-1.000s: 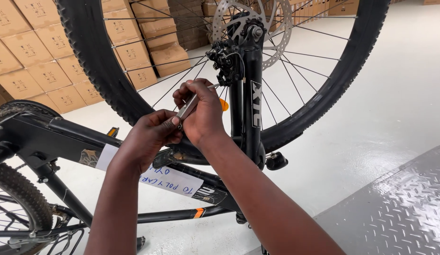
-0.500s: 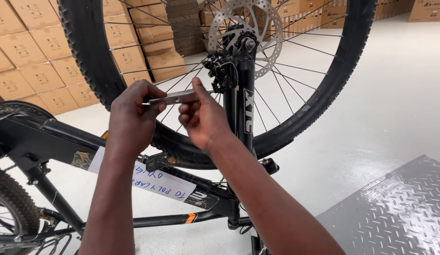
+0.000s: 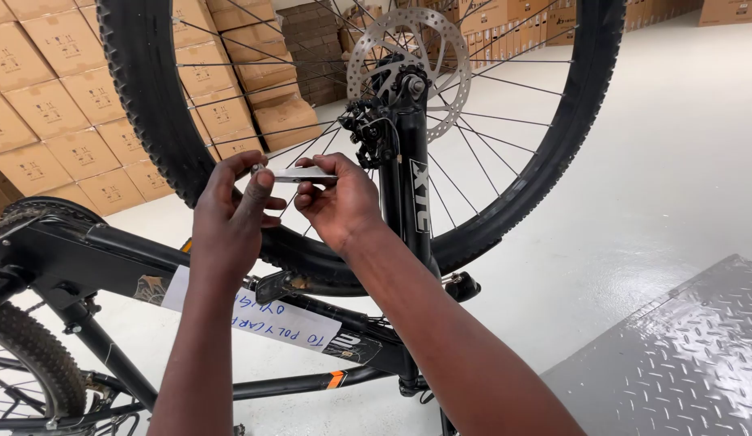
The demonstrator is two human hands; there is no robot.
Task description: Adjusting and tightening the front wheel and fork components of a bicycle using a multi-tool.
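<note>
Both hands grip one flat metal tool between them: the left hand pinches its end at nine o'clock, the right hand its end at three o'clock. Behind them the front wheel of an upturned black bike stands in the air, its fork upright just past the right hand. The brake disc sits at one o'clock from the hands, the caliper just below it. The tool lies level, long axis nine to three, and the right hand is nearer the caliper.
</note>
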